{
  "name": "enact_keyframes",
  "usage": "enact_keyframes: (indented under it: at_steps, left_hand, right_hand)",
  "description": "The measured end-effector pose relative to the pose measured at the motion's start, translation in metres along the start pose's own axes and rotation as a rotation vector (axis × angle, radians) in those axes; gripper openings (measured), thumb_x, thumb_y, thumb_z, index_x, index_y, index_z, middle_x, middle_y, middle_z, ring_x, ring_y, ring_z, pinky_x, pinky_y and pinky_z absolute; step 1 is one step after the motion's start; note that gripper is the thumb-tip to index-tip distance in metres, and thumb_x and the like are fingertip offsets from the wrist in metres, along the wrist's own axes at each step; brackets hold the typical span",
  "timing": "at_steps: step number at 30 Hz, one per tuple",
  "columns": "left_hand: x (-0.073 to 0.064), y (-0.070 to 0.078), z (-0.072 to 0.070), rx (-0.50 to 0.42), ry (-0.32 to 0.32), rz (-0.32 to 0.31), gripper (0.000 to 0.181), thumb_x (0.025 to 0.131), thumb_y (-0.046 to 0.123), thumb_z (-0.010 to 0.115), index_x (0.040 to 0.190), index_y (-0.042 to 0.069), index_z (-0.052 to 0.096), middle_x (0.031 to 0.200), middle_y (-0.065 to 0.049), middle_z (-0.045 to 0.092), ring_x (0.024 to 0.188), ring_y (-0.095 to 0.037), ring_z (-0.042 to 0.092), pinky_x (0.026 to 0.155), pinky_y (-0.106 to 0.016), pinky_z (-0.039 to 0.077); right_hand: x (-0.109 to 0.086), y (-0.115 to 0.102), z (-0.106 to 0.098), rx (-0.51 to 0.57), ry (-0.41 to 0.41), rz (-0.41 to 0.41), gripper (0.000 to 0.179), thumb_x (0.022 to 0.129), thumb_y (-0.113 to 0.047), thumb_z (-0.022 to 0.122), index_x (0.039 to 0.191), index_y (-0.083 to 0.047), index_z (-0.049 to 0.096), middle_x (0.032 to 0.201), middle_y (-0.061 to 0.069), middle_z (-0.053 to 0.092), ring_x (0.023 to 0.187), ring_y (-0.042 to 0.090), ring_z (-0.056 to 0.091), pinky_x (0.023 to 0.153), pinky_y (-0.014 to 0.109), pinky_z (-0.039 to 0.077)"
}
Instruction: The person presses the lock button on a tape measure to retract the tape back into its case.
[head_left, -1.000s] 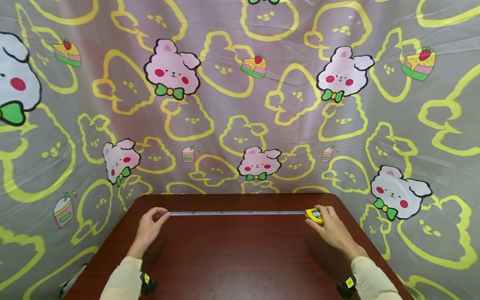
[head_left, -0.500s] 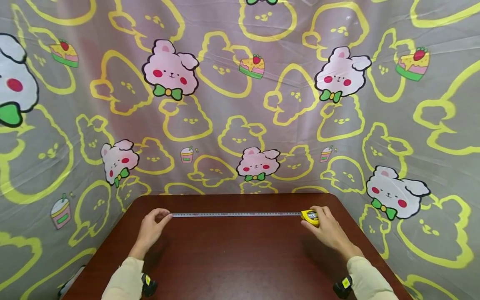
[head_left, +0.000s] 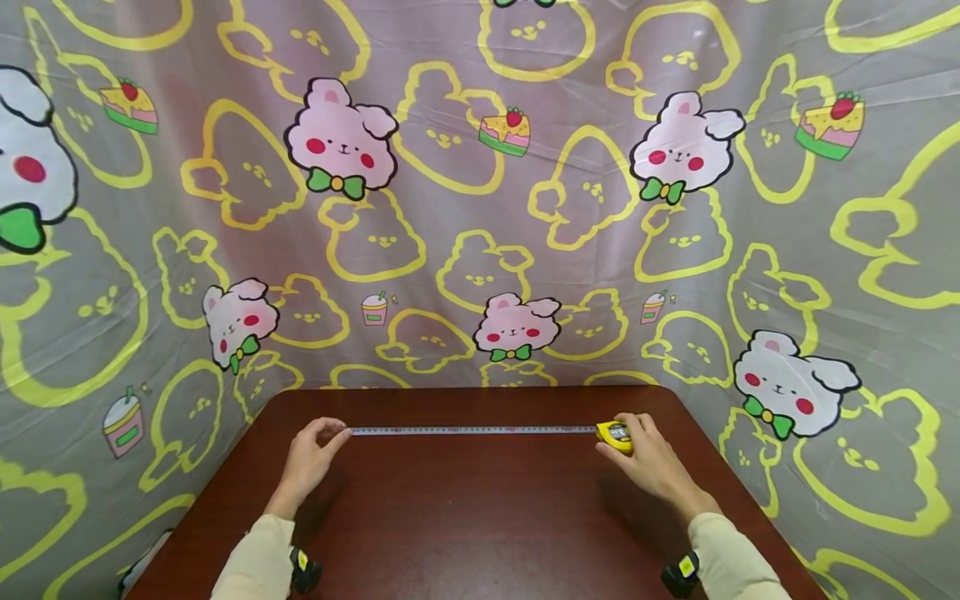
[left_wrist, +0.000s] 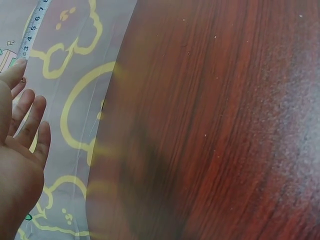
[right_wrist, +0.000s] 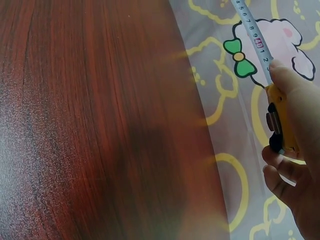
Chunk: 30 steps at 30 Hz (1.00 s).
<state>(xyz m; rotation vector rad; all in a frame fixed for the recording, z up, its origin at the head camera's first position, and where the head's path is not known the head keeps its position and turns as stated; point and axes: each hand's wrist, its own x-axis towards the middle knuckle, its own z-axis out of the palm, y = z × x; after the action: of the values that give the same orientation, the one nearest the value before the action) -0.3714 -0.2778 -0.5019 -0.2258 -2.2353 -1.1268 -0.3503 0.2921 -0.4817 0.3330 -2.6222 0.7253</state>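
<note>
A yellow tape measure (head_left: 617, 435) is gripped by my right hand (head_left: 651, 462), its case between the thumb and the fingers. From it a white blade (head_left: 472, 431) stretches straight across to the left, above the far part of the table. My left hand (head_left: 306, 458) pinches the blade's free end between thumb and forefinger. In the left wrist view the blade (left_wrist: 33, 27) shows low numbers near the fingertips, and the other fingers of the left hand (left_wrist: 22, 150) are spread loosely. Close to the case in the right wrist view, the blade (right_wrist: 255, 37) shows a red 40 mark.
Both hands are over a dark reddish-brown wooden table (head_left: 450, 517). A grey curtain (head_left: 450, 208) printed with yellow outlines and white bunnies hangs behind it and along both sides. Black devices with yellow labels sit at the left wrist (head_left: 305, 570) and right wrist (head_left: 681, 573).
The hands have drawn closer together: the right hand with the case moved left, the left hand slightly right. The stretch of blade between them has shortened.
</note>
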Motion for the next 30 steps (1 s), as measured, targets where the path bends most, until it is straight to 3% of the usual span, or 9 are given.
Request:
enact_keyframes:
  at_steps: [4, 10, 18, 30]
  left_hand:
    - [0.000, 0.000, 0.002, -0.003, -0.002, 0.006, 0.017, 0.082, 0.023, 0.073, 0.089, 0.010, 0.064, 0.084, 0.000, 0.063, 0.077, -0.015, 0.056, 0.069, -0.031, 0.043]
    - [0.000, 0.001, 0.005, -0.004, -0.013, 0.003, 0.017, 0.082, 0.024, 0.072, 0.090, 0.010, 0.064, 0.085, 0.000, 0.062, 0.079, -0.015, 0.056, 0.070, -0.037, 0.044]
    - [0.000, 0.006, 0.011, -0.005, -0.048, 0.028, 0.019, 0.083, 0.028, 0.071, 0.090, 0.012, 0.064, 0.087, 0.001, 0.060, 0.081, -0.016, 0.056, 0.069, -0.032, 0.044]
    - [0.001, 0.008, 0.014, -0.016, -0.057, 0.020, 0.016, 0.083, 0.027, 0.071, 0.090, 0.014, 0.064, 0.088, 0.002, 0.059, 0.082, -0.015, 0.054, 0.071, -0.039, 0.043]
  right_hand:
    - [0.000, -0.001, 0.002, 0.004, -0.004, 0.007, 0.070, 0.076, -0.063, 0.062, 0.125, -0.015, 0.045, 0.107, 0.006, 0.043, 0.080, 0.020, 0.052, 0.066, 0.034, 0.044]
    - [0.000, -0.003, 0.004, 0.007, -0.031, 0.021, 0.073, 0.077, -0.064, 0.061, 0.127, -0.015, 0.043, 0.110, 0.005, 0.041, 0.082, 0.020, 0.052, 0.068, 0.034, 0.045]
    - [0.002, -0.007, 0.005, 0.004, -0.025, 0.015, 0.069, 0.076, -0.062, 0.062, 0.125, -0.016, 0.045, 0.107, 0.004, 0.042, 0.080, 0.019, 0.051, 0.067, 0.034, 0.044]
    - [0.006, -0.011, 0.009, 0.000, -0.013, 0.000, 0.070, 0.075, -0.065, 0.062, 0.123, -0.017, 0.046, 0.104, 0.002, 0.042, 0.079, 0.018, 0.051, 0.066, 0.034, 0.044]
